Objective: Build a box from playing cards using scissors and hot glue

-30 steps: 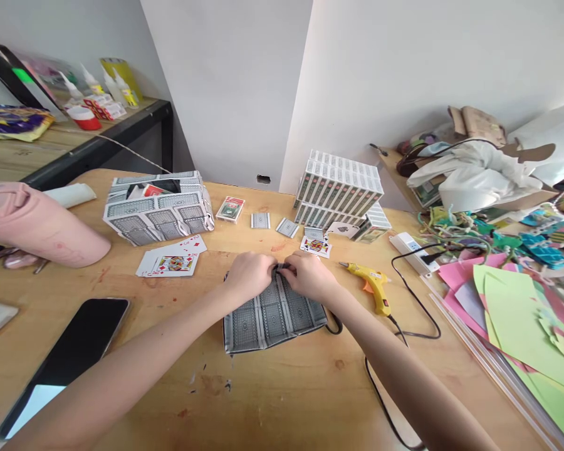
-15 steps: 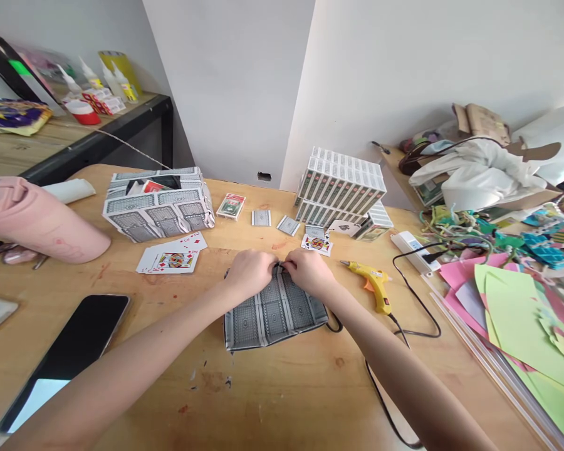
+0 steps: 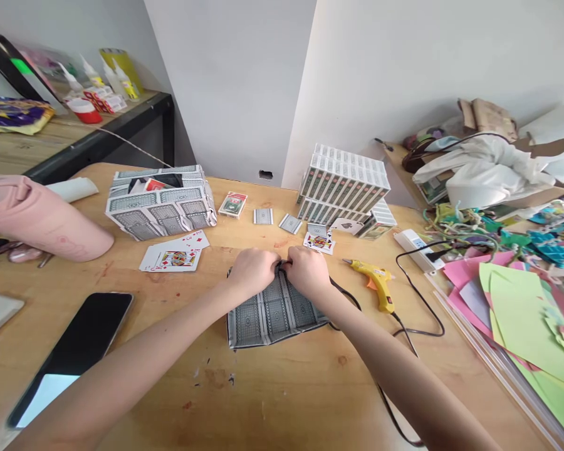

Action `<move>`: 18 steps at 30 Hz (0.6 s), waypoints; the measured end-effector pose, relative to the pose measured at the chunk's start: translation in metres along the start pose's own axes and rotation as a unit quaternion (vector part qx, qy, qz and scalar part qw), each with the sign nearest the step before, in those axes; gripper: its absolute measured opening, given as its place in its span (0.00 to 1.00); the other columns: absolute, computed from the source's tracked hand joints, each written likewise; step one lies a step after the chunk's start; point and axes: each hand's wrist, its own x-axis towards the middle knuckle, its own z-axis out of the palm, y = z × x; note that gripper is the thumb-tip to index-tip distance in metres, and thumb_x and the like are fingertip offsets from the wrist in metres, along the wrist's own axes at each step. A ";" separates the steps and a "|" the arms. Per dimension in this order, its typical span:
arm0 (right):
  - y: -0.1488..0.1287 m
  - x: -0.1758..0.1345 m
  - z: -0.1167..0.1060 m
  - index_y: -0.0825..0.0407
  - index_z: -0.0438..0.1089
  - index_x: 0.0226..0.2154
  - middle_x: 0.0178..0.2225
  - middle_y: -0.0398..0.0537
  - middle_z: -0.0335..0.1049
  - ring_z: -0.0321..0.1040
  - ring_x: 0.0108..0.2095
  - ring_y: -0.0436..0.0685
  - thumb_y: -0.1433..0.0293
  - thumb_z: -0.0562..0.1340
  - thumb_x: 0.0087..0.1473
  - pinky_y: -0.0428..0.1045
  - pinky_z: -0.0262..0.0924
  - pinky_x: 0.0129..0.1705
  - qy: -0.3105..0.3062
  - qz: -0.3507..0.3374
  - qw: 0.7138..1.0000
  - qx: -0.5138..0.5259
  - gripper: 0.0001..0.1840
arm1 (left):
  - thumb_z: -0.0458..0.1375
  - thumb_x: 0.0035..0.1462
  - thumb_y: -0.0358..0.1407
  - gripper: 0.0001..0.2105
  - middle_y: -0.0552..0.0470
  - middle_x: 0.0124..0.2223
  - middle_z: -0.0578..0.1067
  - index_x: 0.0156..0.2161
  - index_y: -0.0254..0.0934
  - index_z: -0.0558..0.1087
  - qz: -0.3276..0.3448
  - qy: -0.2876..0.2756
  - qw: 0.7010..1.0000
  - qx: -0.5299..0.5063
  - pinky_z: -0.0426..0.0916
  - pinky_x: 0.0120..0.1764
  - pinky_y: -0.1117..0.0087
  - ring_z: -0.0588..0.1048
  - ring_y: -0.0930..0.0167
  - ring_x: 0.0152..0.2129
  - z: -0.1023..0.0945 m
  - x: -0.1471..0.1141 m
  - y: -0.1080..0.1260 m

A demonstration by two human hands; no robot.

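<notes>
A bag made of grey-backed playing cards (image 3: pixel 275 316) lies on the table in front of me. At the middle of its far top edge, my left hand (image 3: pixel 256 270) is closed in a pinch. Just beside it, my right hand (image 3: pixel 306 269) pinches the same edge, the knuckles of both nearly touching. A bit of dark material shows between the fingertips; its kind is hidden. From the bag's right side a dark strap (image 3: pixel 350 293) loops out, partly behind my right forearm.
A card-covered box (image 3: pixel 162 210) stands back left, near fanned playing cards (image 3: pixel 172 258) and a card pack (image 3: pixel 232 204). Stacked card boxes (image 3: pixel 345 181) stand back right. A yellow glue gun (image 3: pixel 376 282) with its cord lies right, a phone (image 3: pixel 75 344) left, beside a pink roll (image 3: pixel 51 219).
Both hands keep their pinch on the bag's top edge. The dark strap at the right shows more and reaches farther back. The whole view has shifted slightly.
</notes>
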 end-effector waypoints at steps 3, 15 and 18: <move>-0.003 0.000 0.000 0.53 0.70 0.33 0.37 0.53 0.74 0.70 0.36 0.58 0.69 0.56 0.54 0.48 0.55 0.33 -0.003 0.006 1.000 -0.012 0.07 | 0.46 0.57 0.32 0.16 0.46 0.33 0.80 0.34 0.40 0.78 0.002 -0.003 1.000 0.000 0.62 0.30 0.66 0.77 0.62 0.30 0.000 0.000 0.000; 0.004 -0.004 -0.007 0.55 0.69 0.37 0.40 0.55 0.72 0.70 0.39 0.57 0.75 0.56 0.55 0.48 0.58 0.38 -0.033 -0.037 0.999 0.001 0.08 | 0.45 0.58 0.33 0.17 0.45 0.33 0.80 0.34 0.40 0.77 0.007 0.003 1.000 -0.003 0.63 0.30 0.65 0.77 0.61 0.31 0.002 -0.001 -0.002; 0.011 -0.003 -0.011 0.54 0.70 0.36 0.38 0.52 0.73 0.70 0.40 0.55 0.74 0.56 0.55 0.46 0.58 0.40 -0.047 -0.070 0.996 0.017 0.08 | 0.46 0.58 0.32 0.16 0.45 0.35 0.80 0.36 0.40 0.77 0.006 -0.001 1.000 -0.004 0.63 0.31 0.66 0.77 0.61 0.32 0.002 -0.001 -0.002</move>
